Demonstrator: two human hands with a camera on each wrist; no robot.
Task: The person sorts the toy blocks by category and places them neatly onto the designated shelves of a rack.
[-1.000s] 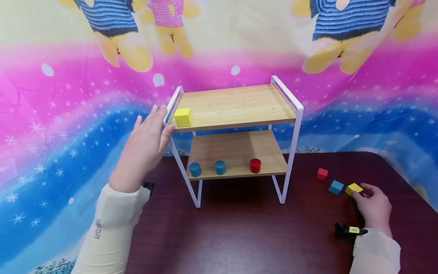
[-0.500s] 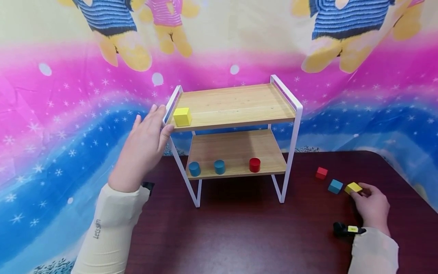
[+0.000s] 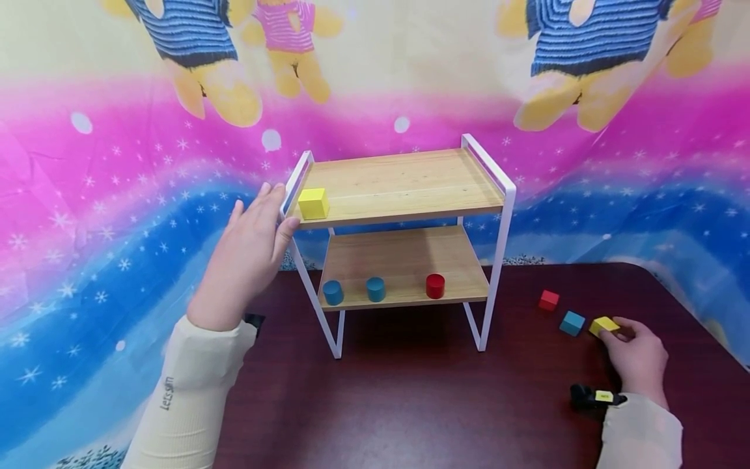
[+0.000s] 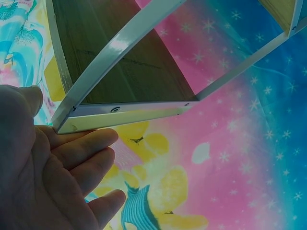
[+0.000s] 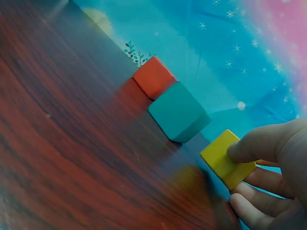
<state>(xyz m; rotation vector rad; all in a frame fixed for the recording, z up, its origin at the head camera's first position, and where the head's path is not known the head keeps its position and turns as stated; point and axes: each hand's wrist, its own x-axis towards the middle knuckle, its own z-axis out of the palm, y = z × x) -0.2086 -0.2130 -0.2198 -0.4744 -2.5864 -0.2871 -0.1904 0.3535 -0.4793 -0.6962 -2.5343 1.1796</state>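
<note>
On the right of the table my right hand [image 3: 638, 358] pinches a yellow cube [image 5: 225, 158] between thumb and fingers. Beside that cube, in a slanting row, lie a blue cube [image 3: 571, 323] and a red cube [image 3: 549, 300]. My left hand [image 3: 243, 257] rests with fairly straight fingers against the left white frame of a two-tier wooden shelf [image 3: 404, 179]. In the left wrist view, the fingers [image 4: 91, 146] touch the frame's corner. Close to that hand, a second yellow cube [image 3: 313, 204] sits at the upper tier's front left corner.
Along the lower tier's front edge stand two blue cylinders [image 3: 375, 289] and a red cylinder [image 3: 435, 286]. The shelf stands on a dark red-brown table [image 3: 398, 404]. A colourful printed cloth [image 3: 404, 85] hangs behind it.
The head view has shifted slightly. Both hands keep their places, the right on the yellow cube and the left at the shelf frame.
</note>
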